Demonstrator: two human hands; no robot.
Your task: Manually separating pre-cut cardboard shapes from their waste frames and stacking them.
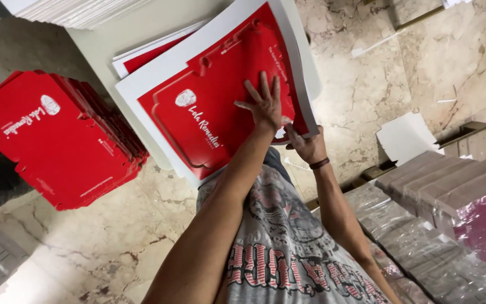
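A stack of flat white cardboard sheets printed with red box blanks [209,107] lies on a pale table [113,39]. My left hand [265,104] presses flat, fingers spread, on the top sheet's red area near its right edge. At the stack's near right corner, my right hand [307,147], with a dark band on its wrist, curls its fingers around the sheet edge. A second sheet pile [142,56] shows under the top stack at the left.
A fanned pile of punched-out red box blanks [57,141] lies on the marble floor [378,79] at left. Plastic-wrapped bundles of grey board [440,191] fill the right side. A loose white card [406,138] lies behind them. More white sheets [74,11] are stacked at top left.
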